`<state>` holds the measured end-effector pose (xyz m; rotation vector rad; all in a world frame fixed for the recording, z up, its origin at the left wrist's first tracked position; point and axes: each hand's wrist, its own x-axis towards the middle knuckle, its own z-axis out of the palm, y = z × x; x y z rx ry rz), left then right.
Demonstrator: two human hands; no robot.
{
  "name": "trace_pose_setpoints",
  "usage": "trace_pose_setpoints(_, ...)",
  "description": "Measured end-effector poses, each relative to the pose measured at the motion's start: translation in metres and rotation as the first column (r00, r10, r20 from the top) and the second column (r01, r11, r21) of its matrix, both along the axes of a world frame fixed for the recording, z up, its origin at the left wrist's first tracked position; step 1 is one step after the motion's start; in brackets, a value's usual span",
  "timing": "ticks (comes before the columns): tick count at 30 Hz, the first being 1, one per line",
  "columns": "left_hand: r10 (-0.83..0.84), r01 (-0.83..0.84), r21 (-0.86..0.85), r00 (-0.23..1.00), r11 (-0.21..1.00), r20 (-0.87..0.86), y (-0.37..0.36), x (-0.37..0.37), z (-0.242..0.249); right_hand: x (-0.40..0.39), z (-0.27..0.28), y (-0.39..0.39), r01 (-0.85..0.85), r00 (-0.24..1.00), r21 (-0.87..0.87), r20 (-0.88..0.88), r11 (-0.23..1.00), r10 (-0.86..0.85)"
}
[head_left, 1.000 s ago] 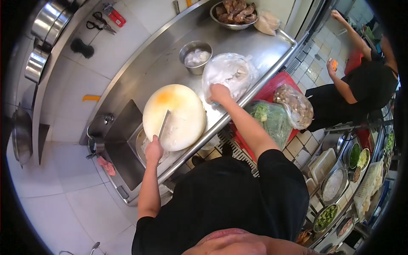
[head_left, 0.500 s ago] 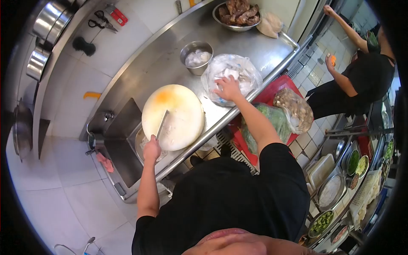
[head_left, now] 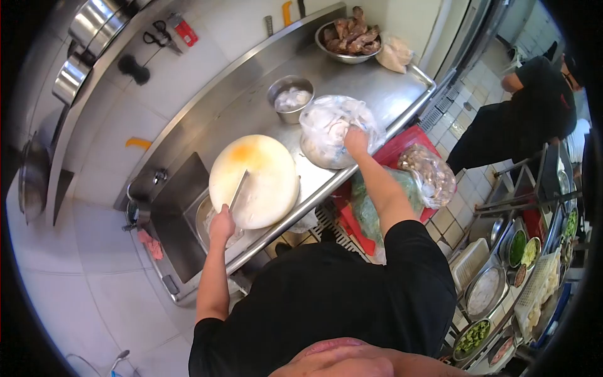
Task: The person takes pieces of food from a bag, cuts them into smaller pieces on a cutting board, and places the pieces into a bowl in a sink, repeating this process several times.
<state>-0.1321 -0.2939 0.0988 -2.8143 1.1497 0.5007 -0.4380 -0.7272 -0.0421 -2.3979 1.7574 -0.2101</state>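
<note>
My left hand (head_left: 222, 225) is closed around the handle of a knife (head_left: 239, 190). Its blade rests over the thick round white cutting board (head_left: 260, 169), which carries an orange stain near its far edge. My right hand (head_left: 356, 139) is at a clear plastic bag (head_left: 330, 147) with whitish contents, on the steel counter right of the board. Those fingers are curled into the bag's plastic, and their tips are hidden. Just behind the bag stands a steel pot (head_left: 291, 103) holding pale white pieces.
A sink (head_left: 182, 220) lies left of the board. Farther back are a bowl of brown meat (head_left: 349, 44) and a pale bag (head_left: 396, 53). Bagged greens (head_left: 383, 201) and another filled bag (head_left: 427, 176) sit below the counter's edge. Another person (head_left: 527, 107) stands at the right.
My right hand has gone from spread fingers over the bag to curled in its plastic, and the bag's top has bunched up. The other person has turned. My left hand keeps the knife on the board.
</note>
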Motion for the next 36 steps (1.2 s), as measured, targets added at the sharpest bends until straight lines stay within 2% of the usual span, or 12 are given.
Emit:
trace_pose_setpoints(3,-0.013,0.009,-0.124,0.999,0.992,-0.031,0.013,0.017,-0.001,-0.002,0.005,0.008,-0.103,0.981,0.148,0.176,0.984,0.076)
trace_pose_setpoints(5,0.044,-0.051,-0.129,0.997,0.990,-0.057,0.021,0.006,0.007,-0.017,0.047,0.024,-0.117,0.991,0.209,0.091,0.971,0.100)
trace_pose_setpoints(6,0.058,-0.083,-0.258,0.993,0.962,-0.103,0.024,0.002,0.004,-0.027,0.062,0.028,-0.091,0.996,0.254,0.004,0.963,0.093)
trace_pose_setpoints(7,0.062,-0.116,-0.385,0.987,0.916,-0.149,0.023,-0.007,0.007,-0.033,0.061,0.027,-0.094,0.995,0.251,-0.003,0.963,0.098)
trace_pose_setpoints(11,0.036,-0.127,-0.389,0.972,0.912,-0.232,0.032,-0.039,-0.005,-0.051,0.040,-0.005,-0.059,0.998,0.318,0.011,0.946,0.058)
trace_pose_setpoints(13,0.035,-0.163,-0.345,0.937,0.924,-0.348,0.039,-0.028,-0.029,-0.056,0.061,-0.010,-0.115,0.956,0.330,0.293,0.937,0.015)
trace_pose_setpoints(14,0.067,-0.219,-0.299,0.893,0.929,-0.445,0.042,-0.025,-0.031,-0.059,0.074,-0.010,-0.104,0.960,0.316,0.279,0.943,0.012)
trace_pose_setpoints(16,0.135,-0.336,-0.224,0.779,0.915,-0.612,0.042,-0.025,-0.018,-0.042,0.125,0.008,-0.190,0.748,0.578,0.609,0.794,-0.265)
trace_pose_setpoints(23,0.130,-0.365,-0.313,0.806,0.877,-0.577,0.063,0.019,-0.012,0.038,0.172,0.071,-0.333,0.685,0.373,0.727,0.866,-0.050)
trace_pose_setpoints(26,0.106,-0.375,-0.383,0.818,0.844,-0.565,0.068,0.036,-0.012,0.082,0.173,0.107,-0.405,0.771,0.316,0.622,0.858,0.135)
trace_pose_setpoints(28,-0.003,-0.252,-0.437,0.864,0.863,-0.504,0.069,0.043,-0.026,0.110,0.160,0.122,-0.413,0.824,0.276,0.519,0.868,0.228)
trace_pose_setpoints(36,-0.154,-0.112,-0.336,0.726,0.935,-0.670,0.081,0.033,-0.052,0.207,0.180,0.208,-0.423,0.742,0.022,0.582,0.906,0.333)
